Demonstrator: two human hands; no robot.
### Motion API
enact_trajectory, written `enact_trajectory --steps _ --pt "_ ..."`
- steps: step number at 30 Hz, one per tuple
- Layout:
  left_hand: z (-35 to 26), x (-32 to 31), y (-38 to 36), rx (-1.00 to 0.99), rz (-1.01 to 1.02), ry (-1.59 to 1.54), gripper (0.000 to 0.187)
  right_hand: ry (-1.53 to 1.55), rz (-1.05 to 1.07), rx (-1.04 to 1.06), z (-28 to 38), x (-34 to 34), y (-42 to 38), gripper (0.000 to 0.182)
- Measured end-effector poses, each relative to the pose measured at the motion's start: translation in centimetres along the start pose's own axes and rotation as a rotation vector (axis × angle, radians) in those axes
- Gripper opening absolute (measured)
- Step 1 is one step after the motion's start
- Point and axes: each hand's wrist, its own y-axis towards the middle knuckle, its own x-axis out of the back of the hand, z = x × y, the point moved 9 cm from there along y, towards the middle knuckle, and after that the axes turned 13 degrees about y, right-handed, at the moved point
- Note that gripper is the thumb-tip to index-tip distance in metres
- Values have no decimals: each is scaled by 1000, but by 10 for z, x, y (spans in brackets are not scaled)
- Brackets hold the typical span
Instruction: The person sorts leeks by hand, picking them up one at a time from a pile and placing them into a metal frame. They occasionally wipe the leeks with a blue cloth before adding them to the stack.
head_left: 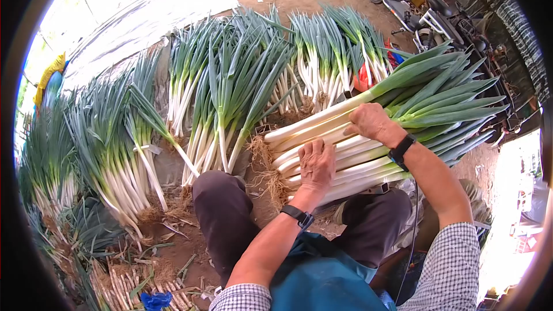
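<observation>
A thick bundle of leeks [340,167] lies across my lap, its roots to the left and its green leaves fanning out to the upper right. My left hand [317,164] rests on the white stalks near the root end, its fingers over them. Farther right, my right hand [371,122] lies over the stalks near where they turn green, its fingers curled down on the upper ones. What the curled fingertips grip is partly hidden.
More leek bunches [236,80] stand and lean ahead and to the left. Roots and loose leaves litter the brown ground [184,247]. A blue crumpled item [155,300] lies at lower left. Parked bikes [435,20] are at upper right, a pale sheet [150,20] at upper left.
</observation>
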Motion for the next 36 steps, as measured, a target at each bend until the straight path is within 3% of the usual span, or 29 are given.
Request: enact_trajectory --steps 3,6,10,13,14,21,26,29,33,36 --pt "6 -3 -3 61 18 70 9 42 66 20 6 -6 1 42" --pt "17 -6 -3 134 310 256 8 132 179 -2 -3 -9 1 42" --pt "53 -1 4 140 565 410 17 100 100 -46 -8 -15 1 41" --pt "88 11 15 311 851 257 26 86 17 -34 -4 -8 -10 40" --pt "97 8 14 216 911 253 31 109 -30 31 -3 -7 -12 38" --pt "112 -9 7 -53 1073 252 31 221 11 248 2 -16 -11 38" --pt "110 -3 19 -42 1063 227 29 384 188 166 5 -15 -14 14" --pt "113 -3 30 -6 1014 139 29 382 154 171 3 -17 -15 13" --pt "104 -10 16 -129 961 175 29 378 177 186 8 -13 -13 13" --pt "109 -13 16 -85 1009 61 30 490 160 167 1 -16 -18 22"
